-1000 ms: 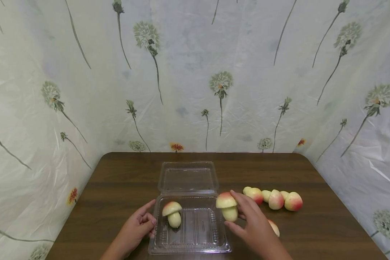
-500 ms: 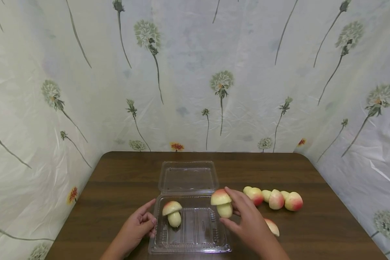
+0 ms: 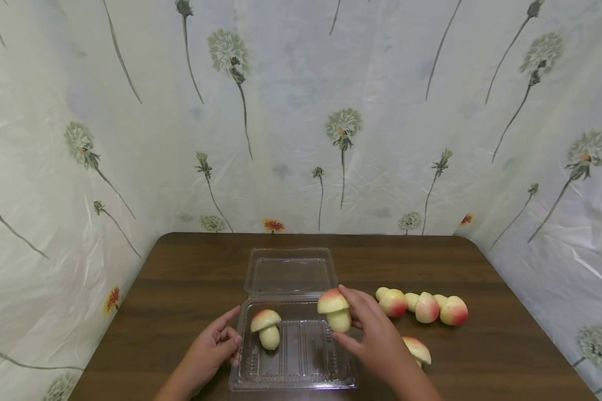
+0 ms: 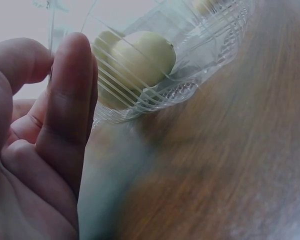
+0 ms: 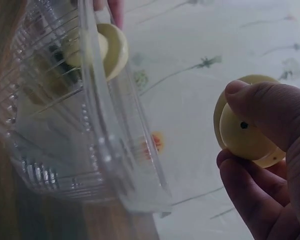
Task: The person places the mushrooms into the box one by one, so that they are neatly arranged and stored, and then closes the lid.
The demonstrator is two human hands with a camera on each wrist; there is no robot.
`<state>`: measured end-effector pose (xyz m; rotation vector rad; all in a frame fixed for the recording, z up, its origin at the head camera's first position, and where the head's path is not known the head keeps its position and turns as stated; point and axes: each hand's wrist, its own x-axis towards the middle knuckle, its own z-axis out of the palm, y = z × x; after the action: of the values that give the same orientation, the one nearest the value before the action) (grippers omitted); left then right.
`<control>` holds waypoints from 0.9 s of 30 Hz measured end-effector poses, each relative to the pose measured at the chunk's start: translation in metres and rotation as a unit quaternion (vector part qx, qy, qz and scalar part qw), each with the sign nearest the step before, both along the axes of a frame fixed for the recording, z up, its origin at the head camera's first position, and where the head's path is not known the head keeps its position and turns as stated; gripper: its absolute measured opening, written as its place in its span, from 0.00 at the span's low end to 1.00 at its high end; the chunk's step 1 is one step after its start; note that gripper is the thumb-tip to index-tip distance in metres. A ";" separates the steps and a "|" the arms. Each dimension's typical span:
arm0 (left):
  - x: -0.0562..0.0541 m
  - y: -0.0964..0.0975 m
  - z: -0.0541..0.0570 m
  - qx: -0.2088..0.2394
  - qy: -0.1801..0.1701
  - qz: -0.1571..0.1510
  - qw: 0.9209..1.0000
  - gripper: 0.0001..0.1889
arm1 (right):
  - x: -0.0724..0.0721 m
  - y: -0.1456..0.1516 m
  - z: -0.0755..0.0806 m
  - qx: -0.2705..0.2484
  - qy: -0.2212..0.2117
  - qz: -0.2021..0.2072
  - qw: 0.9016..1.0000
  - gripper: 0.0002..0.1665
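Observation:
A clear plastic clamshell container (image 3: 293,384) lies with its lid folded back. My left hand (image 3: 215,342) pinches its left rim between thumb and fingers, as the left wrist view shows. Inside, at the left, lies a yellow toy mushroom (image 3: 268,337) with a red-tinged cap, seen through the ribbed wall in the left wrist view. Above the container's right side, my right hand (image 3: 373,334) grips a second toy mushroom (image 3: 335,320) by thumb and fingers, cap up. The right wrist view shows the stem end (image 5: 240,132) of that mushroom, with a dark dot.
Three more toy mushrooms (image 3: 426,308) lie in a row on the brown table (image 3: 190,284) at the right. Another mushroom (image 3: 418,350) is partly hidden behind my right wrist. A dandelion-print curtain (image 3: 281,139) surrounds the table's back and sides.
My right hand has moved left with the mushroom, from the container's right edge to over its right part. My left hand has stayed at the rim.

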<state>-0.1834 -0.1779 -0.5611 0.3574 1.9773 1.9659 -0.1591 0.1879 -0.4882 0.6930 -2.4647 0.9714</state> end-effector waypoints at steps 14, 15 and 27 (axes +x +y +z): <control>0.000 0.001 0.000 0.007 0.011 -0.004 1.000 0.40 | -0.010 -0.008 0.004 -0.004 -0.013 0.030 0.999 0.58; 0.000 0.001 0.000 0.008 0.014 -0.006 1.000 0.40 | -0.011 -0.009 0.005 -0.005 -0.013 0.031 0.999 0.58; -0.001 -0.001 0.000 0.001 0.003 -0.004 1.000 0.39 | -0.016 -0.019 0.011 -0.003 -0.044 0.043 0.998 0.57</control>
<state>-0.1844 -0.1793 -0.5608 0.3728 1.9751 1.9638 -0.1750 0.1691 -0.4768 0.7747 -2.5241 1.0619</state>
